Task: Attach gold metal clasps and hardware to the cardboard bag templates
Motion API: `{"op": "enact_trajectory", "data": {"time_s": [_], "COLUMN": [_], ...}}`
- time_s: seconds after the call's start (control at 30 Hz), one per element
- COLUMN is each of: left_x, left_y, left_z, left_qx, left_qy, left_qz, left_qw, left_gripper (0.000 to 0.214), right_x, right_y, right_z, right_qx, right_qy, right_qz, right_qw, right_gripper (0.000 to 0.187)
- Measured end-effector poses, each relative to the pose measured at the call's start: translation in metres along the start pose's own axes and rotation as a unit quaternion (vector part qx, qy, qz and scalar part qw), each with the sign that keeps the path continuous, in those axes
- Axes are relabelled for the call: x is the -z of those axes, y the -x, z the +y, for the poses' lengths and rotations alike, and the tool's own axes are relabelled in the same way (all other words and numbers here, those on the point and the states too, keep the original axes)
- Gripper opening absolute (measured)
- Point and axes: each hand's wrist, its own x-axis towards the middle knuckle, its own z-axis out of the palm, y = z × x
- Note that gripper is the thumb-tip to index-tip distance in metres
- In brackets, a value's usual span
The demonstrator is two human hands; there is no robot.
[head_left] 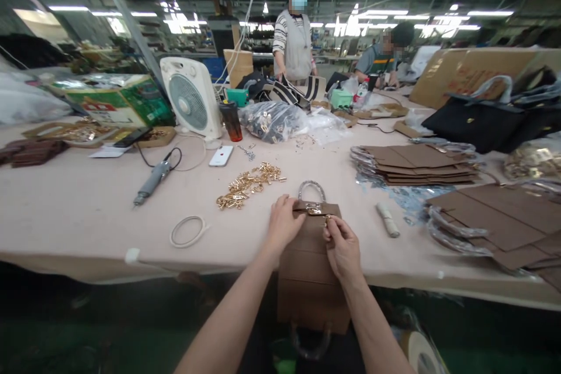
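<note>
A brown handbag panel [310,257] lies over the table's front edge and hangs down toward my lap. Plastic-wrapped handles show at its far end and its near end. Near the far end sits a shiny metal clasp [314,208] on a brown strap. My left hand [284,221] grips the left side of the bag beside the strap, thumb on top. Just below and right of the clasp, my right hand [342,245] pinches a small gold metal fitting [326,220] between thumb and fingertips. Its exact shape is too small to tell.
Gold fittings [249,184] lie heaped beyond my left hand. Farther left are a tape roll [188,231], a corded electric screwdriver [153,180], a phone [221,156] and a fan [190,96]. Stacked brown bag pieces [421,162] stand right. A masked person [294,41] stands across the table.
</note>
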Motion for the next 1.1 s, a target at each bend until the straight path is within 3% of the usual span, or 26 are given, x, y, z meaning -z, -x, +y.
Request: {"op": "enact_trajectory", "data": {"time_s": [0.07,0.17,0.33,0.5,0.73,1.1], "left_x": [-0.002,-0.006,-0.011,-0.009,-0.009,-0.012], "left_y": [-0.011,-0.015,-0.001,0.017,0.024,0.025], "left_z": [-0.003,-0.011,-0.032,-0.035,-0.033,-0.035], "left_qx": [0.009,0.039,0.105,0.169,0.102,0.08], "left_qy": [-0.001,0.027,0.1,0.268,0.241,0.254], "left_qz": [-0.014,0.012,0.078,0.081,0.103,0.112], "left_qw": [1.0,0.999,0.986,0.945,0.96,0.957], "left_gripper": [0.022,0.015,0.045,0.057,0.053,0.047], "right_x": [-0.001,-0.002,-0.008,-0.03,-0.061,-0.063], "right_y": [-0.001,0.001,0.005,0.003,-0.006,-0.008], "right_z": [0.001,-0.001,-0.008,-0.02,-0.006,0.001], "right_qx": [-0.005,-0.003,-0.005,0.003,0.028,0.026], "right_qy": [0.025,0.099,0.136,0.142,0.161,0.172], "right_qz": [-0.015,-0.043,-0.068,-0.068,-0.032,-0.025], "right_qw": [1.0,0.994,0.988,0.988,0.986,0.984], "right_gripper": [0.033,0.038,0.038,0.034,0.031,0.028]}}
